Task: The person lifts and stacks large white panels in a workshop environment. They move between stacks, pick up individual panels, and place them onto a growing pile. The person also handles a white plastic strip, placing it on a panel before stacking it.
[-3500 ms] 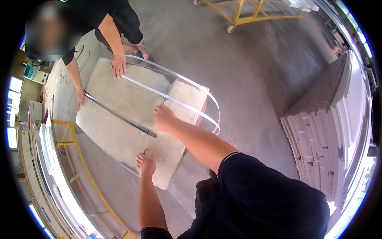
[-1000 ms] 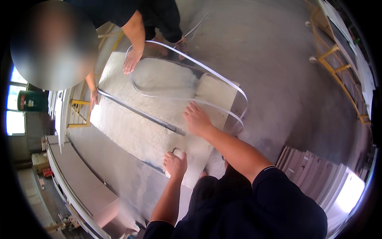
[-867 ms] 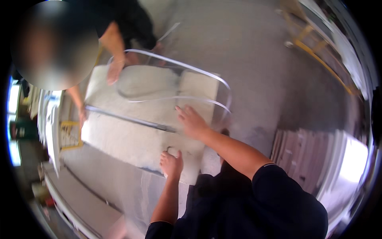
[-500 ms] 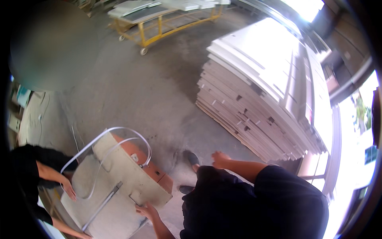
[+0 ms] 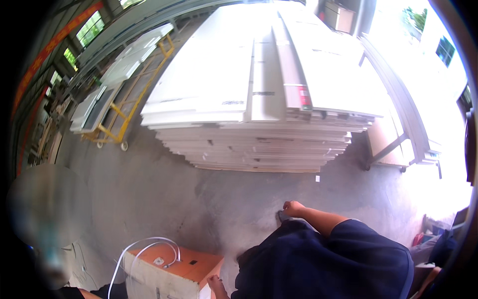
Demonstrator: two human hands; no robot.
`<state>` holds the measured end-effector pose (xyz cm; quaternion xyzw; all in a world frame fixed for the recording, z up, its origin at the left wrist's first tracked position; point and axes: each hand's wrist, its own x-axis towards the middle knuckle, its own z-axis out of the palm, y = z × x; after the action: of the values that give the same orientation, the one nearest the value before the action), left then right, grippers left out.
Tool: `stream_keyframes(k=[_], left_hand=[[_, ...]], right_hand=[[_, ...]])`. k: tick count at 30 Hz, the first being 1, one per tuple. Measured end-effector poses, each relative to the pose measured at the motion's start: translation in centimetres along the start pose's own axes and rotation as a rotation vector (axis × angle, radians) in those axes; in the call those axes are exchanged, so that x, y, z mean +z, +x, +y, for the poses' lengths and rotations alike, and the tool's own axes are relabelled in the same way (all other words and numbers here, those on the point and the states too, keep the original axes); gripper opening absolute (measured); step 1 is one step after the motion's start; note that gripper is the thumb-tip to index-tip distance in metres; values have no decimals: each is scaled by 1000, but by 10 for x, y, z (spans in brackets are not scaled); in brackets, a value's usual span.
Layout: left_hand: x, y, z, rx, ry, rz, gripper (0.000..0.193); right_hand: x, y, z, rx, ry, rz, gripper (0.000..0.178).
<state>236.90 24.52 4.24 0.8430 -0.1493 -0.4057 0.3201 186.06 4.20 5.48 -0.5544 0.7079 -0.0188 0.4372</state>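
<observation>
My left hand is low in the picture, at the right corner of a cream-and-orange machine. Its fingers look loosely apart and hold nothing I can see; whether they touch the casing I cannot tell. White flexible strip loops over the machine top, one end resting near a small fitting on the orange face. My right hand hangs out in front of my dark clothing, above the floor, fingers curled in with nothing visible in them.
Ahead stands a wide stack of white panels. A yellow wheeled trolley carrying boards is at the left, a metal-framed rack at the right. Another person's arm shows at the lower left, beside the machine.
My view has swung right and up, so the panel stack now lies straight ahead. The machine sits lower in view. My left hand has left its top edge; my right hand's fingers have curled.
</observation>
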Motion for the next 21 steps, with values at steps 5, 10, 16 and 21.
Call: stream_keyframes(k=[5, 10, 16, 21], left_hand=[[109, -39, 58, 42, 291, -554, 25], [157, -61, 107, 90, 291, -564, 27], [156, -62, 134, 68, 383, -457, 25], [161, -47, 109, 56, 477, -421, 27]], right_hand=[[-80, -3, 103, 155, 226, 176, 31], [-122, -26, 220, 456, 478, 410, 19], [-59, -49, 325, 650, 720, 400, 22], [4, -63, 309, 573, 954, 95, 13]])
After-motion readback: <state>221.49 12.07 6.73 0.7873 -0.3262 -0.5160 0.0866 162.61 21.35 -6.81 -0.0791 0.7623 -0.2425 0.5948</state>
